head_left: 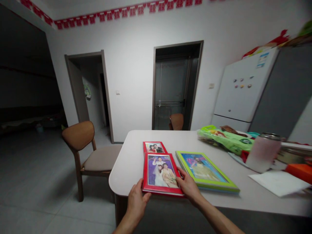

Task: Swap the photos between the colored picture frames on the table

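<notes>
A red picture frame (162, 170) with a photo of several people in it is held at the table's front edge. My left hand (137, 200) grips its lower left corner, thumb at the front. On its right side my right hand (187, 185) closes around the edge. Behind it another red picture frame (154, 147) shows, its lower part hidden by the held one. To the right of my right hand lies a green picture frame (204, 167) with a photo of a person in a pale dress; it seems to rest on another frame.
The white table (131, 146) has a rounded left corner. At its right stand a pinkish jar (264, 152), a green plastic bag (224, 138), white paper (279, 182) and an orange box (299, 172). A wooden chair (99, 159) is at the left, a fridge (243, 87) behind right.
</notes>
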The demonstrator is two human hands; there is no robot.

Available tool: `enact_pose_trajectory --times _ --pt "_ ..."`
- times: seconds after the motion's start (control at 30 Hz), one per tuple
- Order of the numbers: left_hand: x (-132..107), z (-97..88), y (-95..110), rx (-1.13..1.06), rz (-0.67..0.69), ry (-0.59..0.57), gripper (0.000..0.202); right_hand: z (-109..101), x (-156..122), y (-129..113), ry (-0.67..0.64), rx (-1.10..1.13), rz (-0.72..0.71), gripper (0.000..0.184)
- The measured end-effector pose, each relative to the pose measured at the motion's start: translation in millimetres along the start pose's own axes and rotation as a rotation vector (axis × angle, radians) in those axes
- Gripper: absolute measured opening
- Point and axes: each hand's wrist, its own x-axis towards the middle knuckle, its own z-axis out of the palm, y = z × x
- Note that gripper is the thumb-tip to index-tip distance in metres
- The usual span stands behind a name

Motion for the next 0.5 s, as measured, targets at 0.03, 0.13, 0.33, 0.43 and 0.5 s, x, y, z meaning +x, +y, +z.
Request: enact_pose_trajectory --times 0.03,0.13,0.33,0.43,0.5 --pt "1.3 2.4 5.3 -0.028 0.016 0.009 0.051 -7.3 0.1 -2.9 0.015 0.040 -0.003 0.060" --pt "8.5 12.2 31.3 -0.098 0.106 0.023 0.048 -41.5 4.8 -11.9 0.078 0.066 -0.011 0.061" --pt "27.5 52.8 105.0 -0.153 0.198 -0.101 0.053 -130.2 23.9 -9.4 0.122 -0.050 0.090 0.059" --pt "33.3 79.1 128.2 -0.168 0.146 -0.196 0.056 -157.1 29.0 5.9 0.120 -0.107 0.138 0.060" --pt "35.6 93.2 135.6 -0.183 0.108 -0.246 0.053 -165.4 31.3 18.5 0.118 -0.149 0.155 0.058"
